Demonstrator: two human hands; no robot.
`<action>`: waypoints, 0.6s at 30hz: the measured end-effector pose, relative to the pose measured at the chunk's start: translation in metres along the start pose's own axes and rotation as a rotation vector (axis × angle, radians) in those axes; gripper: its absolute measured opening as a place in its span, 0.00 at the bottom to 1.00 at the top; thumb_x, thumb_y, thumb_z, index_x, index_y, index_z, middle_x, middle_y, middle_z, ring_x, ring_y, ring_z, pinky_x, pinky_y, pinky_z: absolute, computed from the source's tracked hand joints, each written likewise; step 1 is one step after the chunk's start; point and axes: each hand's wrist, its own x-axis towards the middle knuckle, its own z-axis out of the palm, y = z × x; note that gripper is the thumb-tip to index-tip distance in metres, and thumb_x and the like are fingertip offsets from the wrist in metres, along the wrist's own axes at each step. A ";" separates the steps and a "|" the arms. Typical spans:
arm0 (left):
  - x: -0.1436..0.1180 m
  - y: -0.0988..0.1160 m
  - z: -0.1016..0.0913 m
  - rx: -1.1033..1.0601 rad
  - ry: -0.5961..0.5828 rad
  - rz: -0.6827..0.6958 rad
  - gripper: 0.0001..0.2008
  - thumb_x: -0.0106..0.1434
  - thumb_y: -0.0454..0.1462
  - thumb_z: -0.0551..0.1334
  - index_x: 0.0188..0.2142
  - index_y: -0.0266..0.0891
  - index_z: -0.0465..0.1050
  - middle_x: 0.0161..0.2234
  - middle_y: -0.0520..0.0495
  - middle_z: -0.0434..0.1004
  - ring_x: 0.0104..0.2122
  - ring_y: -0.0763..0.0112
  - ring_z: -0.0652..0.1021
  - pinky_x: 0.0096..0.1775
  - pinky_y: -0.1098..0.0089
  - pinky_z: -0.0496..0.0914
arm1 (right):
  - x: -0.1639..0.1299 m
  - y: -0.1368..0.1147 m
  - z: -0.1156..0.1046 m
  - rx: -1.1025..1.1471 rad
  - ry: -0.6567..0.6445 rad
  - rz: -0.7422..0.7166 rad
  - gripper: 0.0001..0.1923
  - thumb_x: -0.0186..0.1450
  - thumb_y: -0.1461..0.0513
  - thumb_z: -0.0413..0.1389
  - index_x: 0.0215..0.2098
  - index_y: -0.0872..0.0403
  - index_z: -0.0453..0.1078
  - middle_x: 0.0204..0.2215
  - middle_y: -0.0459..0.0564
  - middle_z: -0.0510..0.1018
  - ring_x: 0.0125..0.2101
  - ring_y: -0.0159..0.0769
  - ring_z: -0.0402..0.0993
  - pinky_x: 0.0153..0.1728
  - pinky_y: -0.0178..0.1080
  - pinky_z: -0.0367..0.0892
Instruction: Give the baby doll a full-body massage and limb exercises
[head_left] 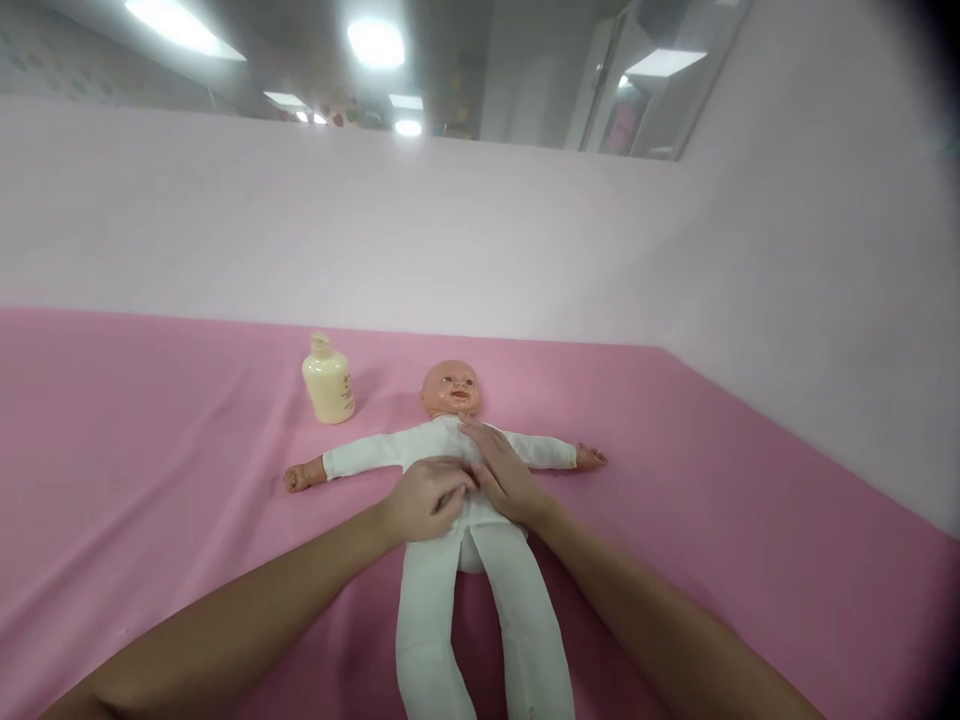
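Two bare forearms reach from six o'clock to a baby doll (450,450) lying face-up on the pink table (150,450), left hand (427,500) curled, fingers pinching its white suit, right hand (502,475) open and flat steadying its chest, a cream bottle (328,380) at eleven o'clock.

Baby doll (450,440) on pink sheet (150,480): belly and chest mostly covered by left hand (427,500) and right hand (502,475), so what the fingertips do on the white suit can't be told. Doll's feet cut off by bottom edge; both forearms also run out of frame there. Cream bottle (328,380): label print too small to read. Ceiling area beyond wall top blurred, w/ light glare
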 end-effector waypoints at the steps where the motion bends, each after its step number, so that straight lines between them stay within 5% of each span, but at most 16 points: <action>1: 0.000 0.002 -0.002 -0.022 -0.043 0.054 0.15 0.63 0.34 0.50 0.34 0.41 0.76 0.32 0.44 0.81 0.35 0.64 0.80 0.42 0.64 0.74 | 0.001 -0.003 -0.001 -0.004 -0.052 -0.047 0.26 0.72 0.54 0.40 0.66 0.53 0.55 0.66 0.55 0.59 0.66 0.42 0.54 0.65 0.52 0.49; 6: -0.001 0.000 -0.002 -0.118 -0.126 0.120 0.15 0.61 0.32 0.52 0.36 0.43 0.78 0.34 0.48 0.83 0.36 0.65 0.81 0.41 0.66 0.73 | 0.004 -0.009 -0.004 0.046 -0.269 -0.032 0.23 0.74 0.56 0.37 0.62 0.45 0.63 0.62 0.44 0.67 0.66 0.37 0.54 0.68 0.52 0.40; 11: 0.001 -0.009 -0.001 -0.117 -0.070 -0.014 0.16 0.62 0.33 0.52 0.38 0.44 0.78 0.37 0.48 0.83 0.40 0.65 0.80 0.46 0.64 0.72 | 0.007 -0.004 -0.001 0.062 -0.225 0.152 0.23 0.74 0.55 0.37 0.62 0.43 0.63 0.64 0.43 0.64 0.68 0.38 0.49 0.67 0.53 0.42; 18: 0.000 -0.026 -0.002 -0.111 0.086 -0.148 0.16 0.64 0.33 0.52 0.41 0.42 0.78 0.44 0.46 0.82 0.46 0.64 0.79 0.53 0.61 0.70 | 0.002 0.011 0.007 0.030 -0.127 0.188 0.23 0.73 0.56 0.40 0.62 0.48 0.63 0.63 0.48 0.66 0.66 0.39 0.54 0.66 0.53 0.49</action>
